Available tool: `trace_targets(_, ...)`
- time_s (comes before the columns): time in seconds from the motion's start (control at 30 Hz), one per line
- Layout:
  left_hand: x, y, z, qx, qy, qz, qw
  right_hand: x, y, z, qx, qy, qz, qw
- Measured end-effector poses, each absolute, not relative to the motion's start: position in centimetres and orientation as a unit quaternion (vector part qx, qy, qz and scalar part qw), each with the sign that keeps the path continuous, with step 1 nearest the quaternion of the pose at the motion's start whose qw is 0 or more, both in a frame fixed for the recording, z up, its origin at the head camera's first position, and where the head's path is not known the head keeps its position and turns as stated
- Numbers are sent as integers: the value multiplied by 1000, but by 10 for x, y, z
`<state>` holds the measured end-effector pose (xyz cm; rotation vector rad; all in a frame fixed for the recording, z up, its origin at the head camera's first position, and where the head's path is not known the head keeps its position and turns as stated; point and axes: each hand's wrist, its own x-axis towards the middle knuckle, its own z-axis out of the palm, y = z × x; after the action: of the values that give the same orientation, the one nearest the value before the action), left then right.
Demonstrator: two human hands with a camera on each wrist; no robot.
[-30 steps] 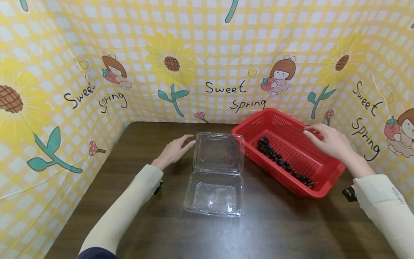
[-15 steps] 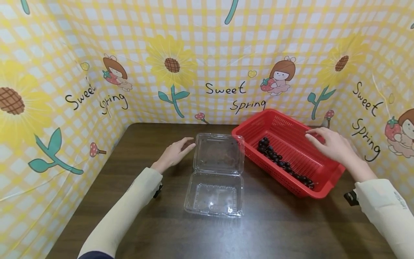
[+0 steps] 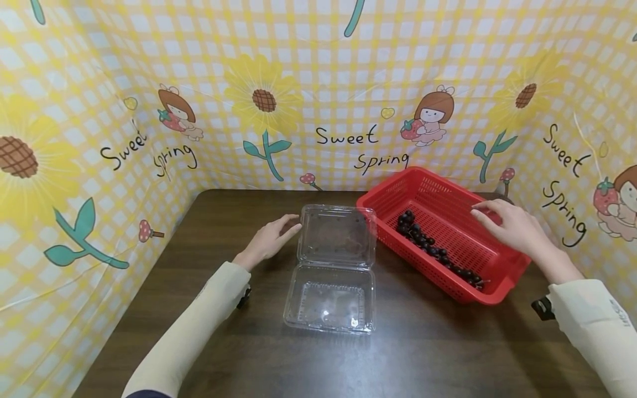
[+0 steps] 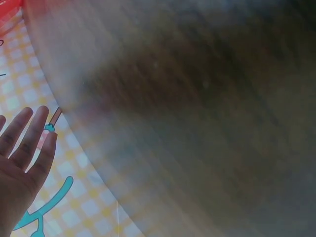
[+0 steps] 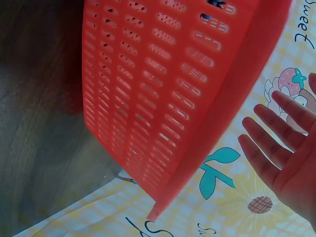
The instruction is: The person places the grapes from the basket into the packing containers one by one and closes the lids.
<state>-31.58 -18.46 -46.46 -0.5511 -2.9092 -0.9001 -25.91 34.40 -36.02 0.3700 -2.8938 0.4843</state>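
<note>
My left hand [image 3: 269, 239] hovers beside the lid of a clear plastic clamshell box [image 3: 337, 235], fingertips close to its left edge and nothing held. The box lies opened flat, lid at the back and base toward me. To its right a red plastic basket [image 3: 497, 292] stands at an angle, with a bunch of dark grapes [image 3: 423, 241] along its near side. Over the basket's right rim hangs my right hand [image 3: 515, 228], fingers loosely extended and holding nothing. Its spread fingers show apart from the basket wall [image 5: 148, 98] in the right wrist view.
A dark wooden table [image 3: 239, 342] carries the box and basket. Yellow checked cloth [image 3: 318, 66] printed with flowers and girls walls off the back and both sides, close behind the basket. The left wrist view shows mostly blurred tabletop [image 4: 207, 148].
Both hands have drifted very slightly toward me, the right one also a little rightward. Box, basket and grapes stay where they were.
</note>
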Motion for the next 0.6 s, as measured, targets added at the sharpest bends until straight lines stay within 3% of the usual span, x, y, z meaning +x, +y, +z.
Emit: trace_targets(0.6, -310, -183, -469, -189, -931, -311, 29, -254, 345, -368, 132, -971, 174, 99)
